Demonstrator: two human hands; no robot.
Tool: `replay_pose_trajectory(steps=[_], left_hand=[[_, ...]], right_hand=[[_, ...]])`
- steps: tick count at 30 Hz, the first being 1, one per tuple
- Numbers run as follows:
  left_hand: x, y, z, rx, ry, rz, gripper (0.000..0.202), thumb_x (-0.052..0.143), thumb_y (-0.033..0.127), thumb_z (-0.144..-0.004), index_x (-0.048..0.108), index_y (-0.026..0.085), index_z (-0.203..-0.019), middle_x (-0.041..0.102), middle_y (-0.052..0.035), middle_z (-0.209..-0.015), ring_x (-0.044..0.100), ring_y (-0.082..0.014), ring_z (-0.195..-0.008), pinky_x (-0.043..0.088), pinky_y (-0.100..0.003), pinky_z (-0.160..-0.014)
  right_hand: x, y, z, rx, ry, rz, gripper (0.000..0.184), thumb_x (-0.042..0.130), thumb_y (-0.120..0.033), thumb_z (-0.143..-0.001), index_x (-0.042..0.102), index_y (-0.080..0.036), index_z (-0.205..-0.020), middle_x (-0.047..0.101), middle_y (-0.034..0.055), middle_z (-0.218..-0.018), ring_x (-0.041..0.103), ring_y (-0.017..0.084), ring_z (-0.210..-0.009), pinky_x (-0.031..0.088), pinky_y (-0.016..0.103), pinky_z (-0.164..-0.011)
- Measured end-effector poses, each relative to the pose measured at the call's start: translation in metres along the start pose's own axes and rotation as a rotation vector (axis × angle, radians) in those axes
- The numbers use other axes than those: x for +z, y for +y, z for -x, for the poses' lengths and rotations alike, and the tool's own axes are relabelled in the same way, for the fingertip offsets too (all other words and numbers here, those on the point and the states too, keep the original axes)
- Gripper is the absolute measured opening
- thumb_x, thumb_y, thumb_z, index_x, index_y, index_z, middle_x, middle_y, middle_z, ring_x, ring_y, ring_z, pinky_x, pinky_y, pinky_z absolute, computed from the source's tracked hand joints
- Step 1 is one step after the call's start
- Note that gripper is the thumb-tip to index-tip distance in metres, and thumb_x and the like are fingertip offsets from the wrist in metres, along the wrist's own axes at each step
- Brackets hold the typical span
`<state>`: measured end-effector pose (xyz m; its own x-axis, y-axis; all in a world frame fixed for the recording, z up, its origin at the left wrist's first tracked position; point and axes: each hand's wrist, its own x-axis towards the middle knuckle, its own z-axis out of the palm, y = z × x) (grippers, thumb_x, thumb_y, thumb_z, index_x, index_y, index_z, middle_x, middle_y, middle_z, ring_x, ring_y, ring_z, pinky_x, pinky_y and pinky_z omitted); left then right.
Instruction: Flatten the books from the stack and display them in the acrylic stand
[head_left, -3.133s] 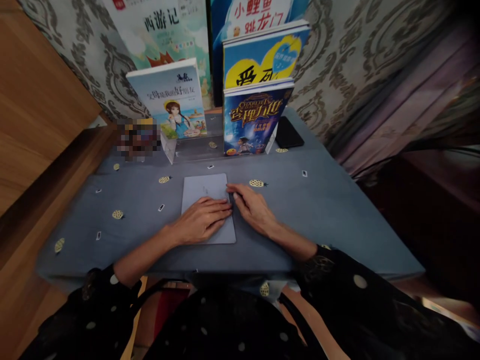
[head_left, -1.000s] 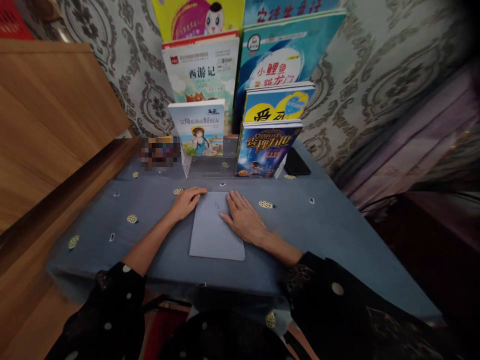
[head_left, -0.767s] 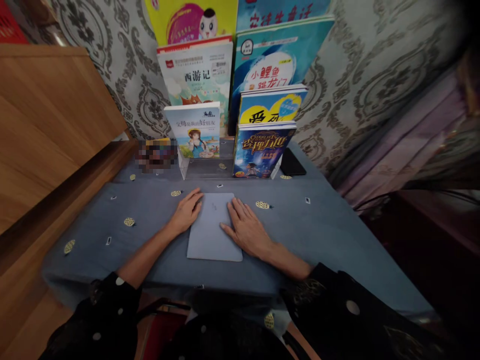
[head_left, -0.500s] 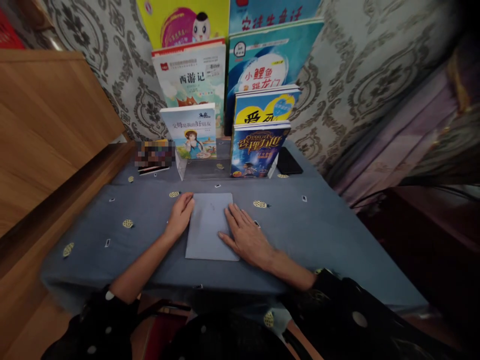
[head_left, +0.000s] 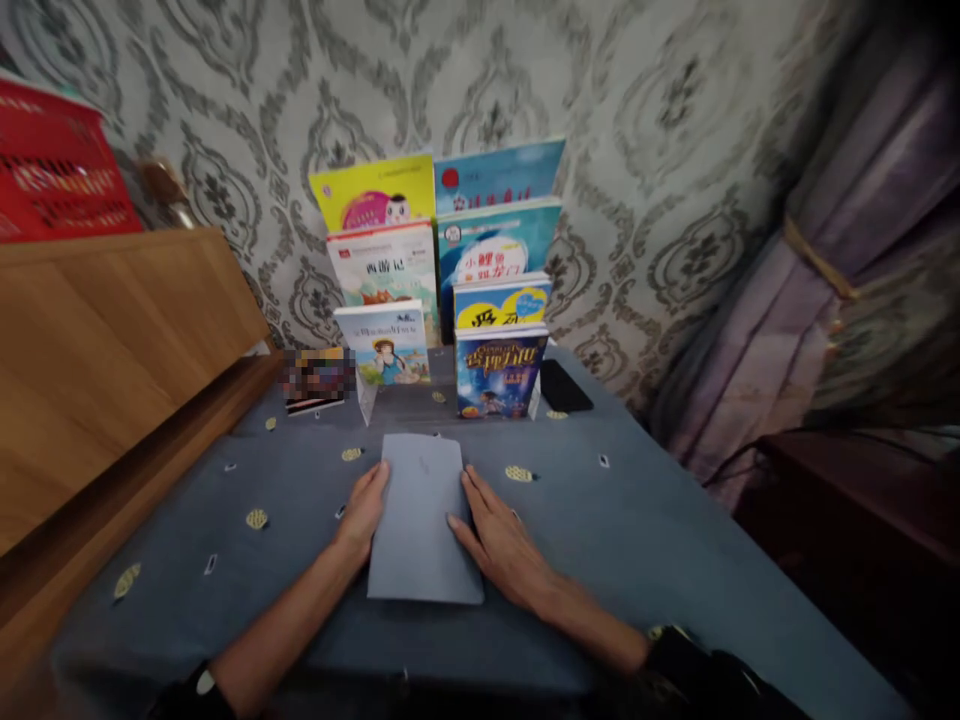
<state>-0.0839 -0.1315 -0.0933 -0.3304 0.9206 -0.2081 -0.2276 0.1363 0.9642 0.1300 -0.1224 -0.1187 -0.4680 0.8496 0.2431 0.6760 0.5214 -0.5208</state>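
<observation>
A thin grey booklet [head_left: 421,515] lies closed on the blue-grey tablecloth [head_left: 645,540] in front of me. My left hand [head_left: 365,510] rests along its left edge with the fingers straight and together. My right hand [head_left: 501,535] lies flat at its right edge, fingers stretched out and overlapping the cover a little. Neither hand grips anything.
A clear stand [head_left: 375,395] at the back holds several upright children's books, among them a dark blue one [head_left: 499,372] and a white one [head_left: 384,343]. A black phone [head_left: 564,386] lies right of them. A wooden cabinet [head_left: 112,350] stands left, a purple curtain [head_left: 810,290] right.
Both hands slid from the booklet's top to its two side edges. The view has tilted up, showing more wall and a red crate on the cabinet.
</observation>
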Motion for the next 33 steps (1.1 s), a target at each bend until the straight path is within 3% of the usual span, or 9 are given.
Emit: replay_pose_trajectory(steps=[5, 7, 11, 15, 19, 22, 26, 29, 33], left_hand=[[0.006, 0.023, -0.01, 0.159, 0.054, -0.092, 0.049, 0.061, 0.062, -0.083, 0.071, 0.017, -0.1, 0.075, -0.0114, -0.101, 0.07, -0.0276, -0.099, 0.055, -0.038, -0.088], [0.01, 0.043, -0.011, 0.286, 0.081, -0.151, 0.05, 0.055, 0.063, -0.087, 0.071, 0.018, -0.101, 0.074, -0.0115, -0.108, 0.066, -0.0276, -0.108, 0.052, -0.038, -0.094], [0.01, 0.075, -0.006, 0.553, 0.124, -0.252, 0.053, 0.044, 0.065, -0.091, 0.068, 0.018, -0.096, 0.072, -0.0088, -0.104, 0.06, -0.0271, -0.116, 0.047, -0.037, -0.099], [-0.001, 0.064, 0.002, 0.614, 0.122, -0.335, 0.051, 0.044, 0.065, -0.09, 0.066, 0.02, -0.092, 0.07, -0.008, -0.099, 0.059, -0.0273, -0.115, 0.043, -0.038, -0.103], [-0.015, 0.042, 0.011, 0.538, 0.107, -0.426, 0.045, 0.048, 0.058, -0.09, 0.065, 0.02, -0.106, 0.066, -0.0109, -0.114, 0.047, -0.0278, -0.13, 0.031, -0.041, -0.114], [-0.023, 0.046, 0.014, 0.596, -0.026, -0.527, 0.04, 0.045, 0.05, -0.094, 0.062, 0.02, -0.115, 0.067, -0.0098, -0.109, 0.054, -0.0261, -0.12, 0.037, -0.039, -0.109], [-0.032, 0.071, 0.002, 0.721, -0.153, -0.755, 0.039, 0.052, 0.04, -0.09, 0.055, 0.018, -0.122, 0.065, -0.0034, -0.082, 0.062, -0.0224, -0.081, 0.05, -0.035, -0.085], [-0.032, 0.098, -0.019, 0.815, -0.081, -0.952, 0.032, 0.051, 0.039, -0.088, 0.055, 0.018, -0.112, 0.056, 0.0006, -0.066, 0.056, -0.0205, -0.062, 0.049, -0.033, -0.068], [-0.02, 0.149, -0.051, 1.04, 0.063, -1.026, 0.029, 0.048, 0.036, -0.09, 0.05, 0.016, -0.112, 0.061, -0.0057, -0.08, 0.06, -0.0238, -0.073, 0.048, -0.036, -0.073]], right_hand=[[-0.025, -0.004, -0.029, -0.042, 0.075, -0.451, 0.05, 0.045, -0.036, -0.091, 0.05, -0.015, -0.137, 0.072, 0.0134, -0.113, 0.069, 0.029, -0.099, 0.057, 0.044, -0.083], [-0.043, -0.017, -0.043, -0.073, 0.124, -0.549, 0.044, 0.046, -0.031, -0.088, 0.053, -0.016, -0.129, 0.074, 0.0085, -0.094, 0.071, 0.026, -0.083, 0.058, 0.039, -0.071], [-0.067, -0.039, -0.056, -0.13, 0.365, -0.397, 0.03, 0.043, -0.029, -0.091, 0.056, -0.021, -0.117, 0.071, 0.0081, -0.099, 0.067, 0.026, -0.093, 0.055, 0.037, -0.077], [-0.051, -0.038, -0.045, -0.195, 0.428, -0.195, 0.019, 0.039, -0.027, -0.094, 0.057, -0.023, -0.097, 0.069, 0.0076, -0.087, 0.065, 0.025, -0.081, 0.054, 0.039, -0.075], [-0.025, -0.031, -0.03, -0.241, 0.382, -0.18, 0.022, 0.034, -0.026, -0.096, 0.056, -0.025, -0.102, 0.069, 0.0082, -0.09, 0.067, 0.025, -0.082, 0.056, 0.038, -0.074], [-0.022, -0.033, -0.03, -0.218, 0.333, -0.19, 0.021, 0.034, -0.026, -0.097, 0.055, -0.026, -0.1, 0.068, 0.0078, -0.091, 0.066, 0.025, -0.083, 0.056, 0.038, -0.076], [-0.033, -0.034, -0.05, -0.21, 0.259, -0.215, 0.018, 0.033, -0.027, -0.097, 0.051, -0.025, -0.091, 0.065, 0.0059, -0.083, 0.064, 0.022, -0.075, 0.055, 0.035, -0.071], [-0.052, -0.036, -0.081, -0.245, 0.29, -0.186, 0.018, 0.033, -0.027, -0.097, 0.049, -0.024, -0.09, 0.064, 0.0062, -0.083, 0.062, 0.022, -0.076, 0.052, 0.033, -0.07], [-0.089, -0.048, -0.143, -0.319, 0.387, -0.093, 0.02, 0.032, -0.028, -0.096, 0.051, -0.022, -0.094, 0.062, 0.008, -0.084, 0.059, 0.023, -0.077, 0.048, 0.034, -0.072]])
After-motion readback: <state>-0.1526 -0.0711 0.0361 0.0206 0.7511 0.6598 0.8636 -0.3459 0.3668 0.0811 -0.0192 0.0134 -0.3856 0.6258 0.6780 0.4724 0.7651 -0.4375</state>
